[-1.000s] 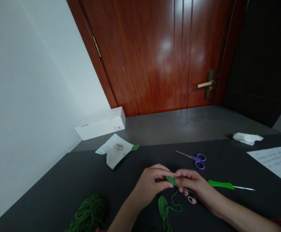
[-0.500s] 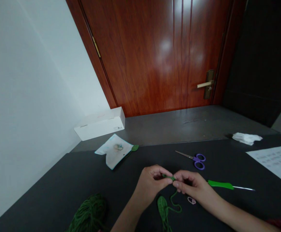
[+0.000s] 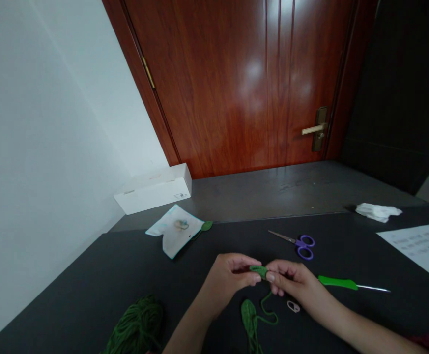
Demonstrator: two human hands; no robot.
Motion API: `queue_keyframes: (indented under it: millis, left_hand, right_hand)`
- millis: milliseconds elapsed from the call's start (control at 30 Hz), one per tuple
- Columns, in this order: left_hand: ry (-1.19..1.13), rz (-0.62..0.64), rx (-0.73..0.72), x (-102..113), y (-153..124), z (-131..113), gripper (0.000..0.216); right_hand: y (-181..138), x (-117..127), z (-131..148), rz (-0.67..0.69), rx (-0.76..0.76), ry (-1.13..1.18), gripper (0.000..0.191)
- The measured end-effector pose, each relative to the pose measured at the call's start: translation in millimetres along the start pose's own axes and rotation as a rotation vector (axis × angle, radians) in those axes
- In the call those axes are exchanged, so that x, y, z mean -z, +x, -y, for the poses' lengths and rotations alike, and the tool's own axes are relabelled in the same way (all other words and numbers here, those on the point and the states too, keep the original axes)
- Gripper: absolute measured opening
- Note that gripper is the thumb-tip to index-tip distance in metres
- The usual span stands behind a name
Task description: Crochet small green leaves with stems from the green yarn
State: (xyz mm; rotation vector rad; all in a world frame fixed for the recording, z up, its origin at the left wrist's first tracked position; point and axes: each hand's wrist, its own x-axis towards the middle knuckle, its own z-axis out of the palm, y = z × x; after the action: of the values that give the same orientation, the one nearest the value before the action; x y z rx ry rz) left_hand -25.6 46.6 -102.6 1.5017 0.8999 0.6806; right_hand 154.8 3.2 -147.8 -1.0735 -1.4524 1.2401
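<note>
A small green crocheted piece (image 3: 259, 271) is pinched between my two hands above the dark table. My left hand (image 3: 233, 273) has its thumb and fingers closed on the piece's left side. On its right end, my right hand (image 3: 287, 276) grips with thumb and forefinger. A green yarn strand (image 3: 267, 307) hangs from beneath my right fingers. Just below on the table lies a green crocheted leaf (image 3: 248, 313) with loose yarn trailing from it. A pale pink stitch marker (image 3: 293, 307) rests under my right hand.
A green yarn skein (image 3: 136, 324) sits at the front left. Purple-handled scissors (image 3: 300, 244) and a green-handled crochet hook (image 3: 337, 282) lie to the right. Farther off are a plastic pouch (image 3: 179, 231), a white box (image 3: 155, 191), a crumpled tissue (image 3: 378, 212) and a printed sheet (image 3: 420, 248).
The crocheted piece shows more of its surface now, as my left fingers and thumb have parted slightly around it. Both hands stay in nearly the same place.
</note>
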Motion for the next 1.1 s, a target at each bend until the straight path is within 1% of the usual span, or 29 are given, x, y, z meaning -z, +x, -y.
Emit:
queue_keyframes:
  millis: [133,267,367,567,667,800,1000,1100]
  left_hand:
    - [0.033,-0.040,0.013,3,0,0,0.019]
    - [0.065,-0.075,0.015,-1,0,1,0.016]
    - [0.076,-0.072,0.035,-5,-1,0,0.015]
    - [0.085,-0.039,0.064,-10,-2,-2,0.015]
    - [0.108,-0.060,0.063,-11,-2,-1,0.013]
    - [0.111,-0.070,0.080,-11,-2,2,0.016]
    - [0.051,-0.077,0.120,-13,-3,0,0.019]
    - [-0.005,-0.084,0.132,-15,-2,-1,0.019]
  right_hand:
    - [2,2,3,0.035,0.009,-0.007,0.036]
    - [1,6,6,0.049,0.033,-0.074,0.026]
    - [0,8,8,0.041,0.047,-0.138,0.021]
    - [-3,5,9,0.064,0.026,-0.168,0.027]
    - [-2,2,5,0.056,-0.003,-0.154,0.031]
    - [0,0,1,0.051,-0.008,-0.117,0.035]
    - [-2,0,6,0.047,-0.006,-0.097,0.027]
    - [-3,0,7,0.043,-0.007,-0.082,0.029]
